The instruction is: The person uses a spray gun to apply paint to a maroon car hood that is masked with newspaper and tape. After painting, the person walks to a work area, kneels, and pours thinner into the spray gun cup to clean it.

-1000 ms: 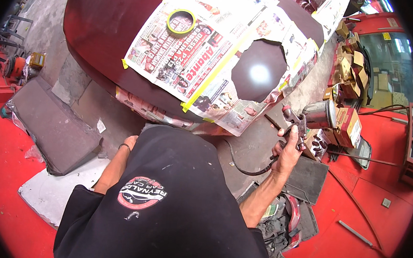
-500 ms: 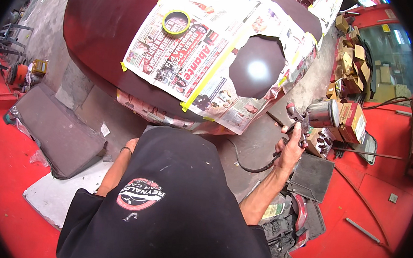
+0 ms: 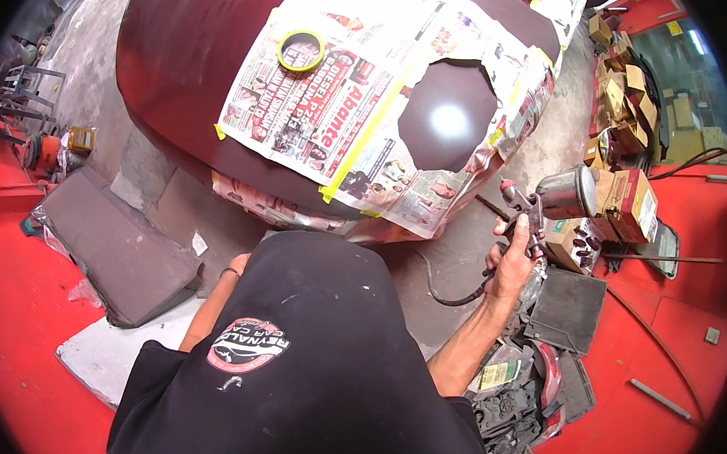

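My right hand (image 3: 509, 258) is wrapped round a metal spray gun (image 3: 520, 217) with a steel cup (image 3: 568, 192) and a dark hose (image 3: 451, 301), held up right of my body, just below a maroon car panel (image 3: 182, 41). Newspaper (image 3: 261, 127) taped with yellow tape (image 3: 356, 155) covers part of the panel, around an irregular opening showing a dark, shiny patch (image 3: 447, 115). A yellow-rimmed tape roll (image 3: 301, 50) lies on the newspaper. My left hand (image 3: 239, 265) is low beside my dark shirt; its fingers are mostly hidden.
Cardboard boxes (image 3: 618, 203) are stacked at the right beside red panels (image 3: 651, 331). A pile of dark parts (image 3: 515, 415) lies lower right. A grey slab (image 3: 118, 244) rests on a white board (image 3: 106, 357) at left. Metal frames and an orange machine (image 3: 36, 152) stand upper left.
The whole view has shifted slightly, the scene sliding a little rightward. My right hand with the spray gun sits slightly further right in view, still gripping it the same way.
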{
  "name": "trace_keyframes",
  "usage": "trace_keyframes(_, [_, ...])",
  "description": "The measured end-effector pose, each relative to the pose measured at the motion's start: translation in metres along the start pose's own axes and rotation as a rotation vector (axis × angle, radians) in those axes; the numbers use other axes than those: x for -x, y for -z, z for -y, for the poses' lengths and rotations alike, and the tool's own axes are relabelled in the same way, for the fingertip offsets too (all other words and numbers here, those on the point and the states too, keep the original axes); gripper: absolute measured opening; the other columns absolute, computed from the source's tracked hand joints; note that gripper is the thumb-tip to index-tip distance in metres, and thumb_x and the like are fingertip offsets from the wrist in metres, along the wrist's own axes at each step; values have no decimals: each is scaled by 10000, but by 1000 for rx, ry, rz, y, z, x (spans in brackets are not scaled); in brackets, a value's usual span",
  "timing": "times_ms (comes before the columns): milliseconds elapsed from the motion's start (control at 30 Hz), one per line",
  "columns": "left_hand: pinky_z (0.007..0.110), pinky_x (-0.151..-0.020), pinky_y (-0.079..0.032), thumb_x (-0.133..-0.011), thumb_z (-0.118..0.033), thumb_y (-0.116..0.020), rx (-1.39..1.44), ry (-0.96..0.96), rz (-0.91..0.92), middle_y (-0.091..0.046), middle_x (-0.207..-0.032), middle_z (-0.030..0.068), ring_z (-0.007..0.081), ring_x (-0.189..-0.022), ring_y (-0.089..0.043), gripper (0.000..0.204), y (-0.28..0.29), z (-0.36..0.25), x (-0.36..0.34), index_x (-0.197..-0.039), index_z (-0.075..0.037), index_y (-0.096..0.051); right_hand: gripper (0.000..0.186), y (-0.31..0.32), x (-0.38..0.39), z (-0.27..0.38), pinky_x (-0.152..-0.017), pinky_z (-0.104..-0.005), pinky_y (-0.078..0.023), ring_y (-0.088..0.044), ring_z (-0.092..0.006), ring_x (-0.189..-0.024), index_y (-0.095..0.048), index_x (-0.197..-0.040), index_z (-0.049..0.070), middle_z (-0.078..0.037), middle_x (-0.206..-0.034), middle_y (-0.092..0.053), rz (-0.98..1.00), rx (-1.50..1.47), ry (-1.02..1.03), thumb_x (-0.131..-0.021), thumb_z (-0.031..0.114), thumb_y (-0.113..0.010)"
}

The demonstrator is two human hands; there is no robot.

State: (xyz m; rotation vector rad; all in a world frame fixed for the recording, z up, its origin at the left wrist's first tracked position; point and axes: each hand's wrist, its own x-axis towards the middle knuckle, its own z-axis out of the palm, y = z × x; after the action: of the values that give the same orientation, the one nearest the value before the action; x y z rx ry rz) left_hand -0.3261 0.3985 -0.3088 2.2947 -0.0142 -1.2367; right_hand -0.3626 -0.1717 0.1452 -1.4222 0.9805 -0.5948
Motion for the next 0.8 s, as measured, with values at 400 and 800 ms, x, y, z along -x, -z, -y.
trace_keyframes(400, [482, -1014, -498, -947, -505, -570, -133, 88, -28, -698, -1269, 212, 401, -1247, -627, 520, -11, 25, -18, -1245, -102, -711, 335, 1, 7, -3, -366, -233, -274, -385, -50, -415, -660, -1145, 53, -26, -809, -648, 64, 38, -58, -1039, 370, -646])
trace_keyframes(800, [451, -990, -499, -939, -478, -601, 0, 6, 30, -704, -1264, 219, 401, -1218, -647, 514, -12, 43, -33, -1254, -88, -709, 316, 6, 10, -5, -366, -231, -268, -380, -56, -413, -631, -1093, 65, -43, -832, -645, 48, 20, -79, -1031, 374, -650])
